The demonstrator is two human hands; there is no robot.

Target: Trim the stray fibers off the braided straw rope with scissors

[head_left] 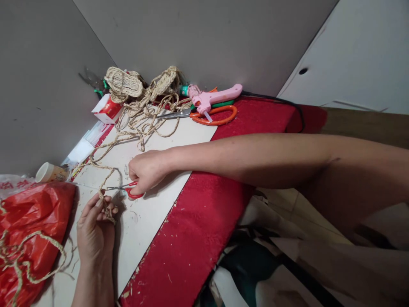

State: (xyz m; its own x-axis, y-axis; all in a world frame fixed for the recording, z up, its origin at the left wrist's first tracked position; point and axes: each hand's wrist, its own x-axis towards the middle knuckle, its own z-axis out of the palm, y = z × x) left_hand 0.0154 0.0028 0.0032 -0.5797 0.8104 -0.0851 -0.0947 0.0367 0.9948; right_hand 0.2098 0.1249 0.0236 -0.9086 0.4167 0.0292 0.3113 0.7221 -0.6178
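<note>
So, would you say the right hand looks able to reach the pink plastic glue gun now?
Probably yes: nothing appears to cover the pink plastic glue gun, though the right hand holds small red-handled metal scissors and would likely have to put them down first.

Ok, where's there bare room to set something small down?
Best: the red cloth between the white board and the person's clothes, though scraps dot it. Another patch lies between the pink glue gun, black cable and right forearm. Crowded: the back, with braided cord and orange-handled scissors, and the left, with the red bag.
</note>
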